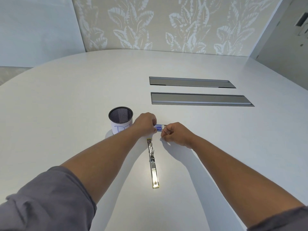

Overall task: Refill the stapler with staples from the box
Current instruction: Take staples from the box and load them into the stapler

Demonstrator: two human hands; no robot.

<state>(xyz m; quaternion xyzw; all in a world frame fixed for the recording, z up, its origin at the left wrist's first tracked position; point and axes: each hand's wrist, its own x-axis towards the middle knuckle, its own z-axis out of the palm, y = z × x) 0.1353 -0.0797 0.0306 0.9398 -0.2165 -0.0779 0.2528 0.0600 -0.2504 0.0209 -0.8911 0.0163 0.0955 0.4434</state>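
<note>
Blue staple box [158, 127] is pinched by the left hand [145, 122] so the right hand [175, 132] can pull its tray; stapler [153, 162] lies open, ready.

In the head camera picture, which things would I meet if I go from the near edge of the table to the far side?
Stapler, lying opened out flat → staple box, held between the left hand and the right hand → nearer grey slot → farther grey slot.
</note>
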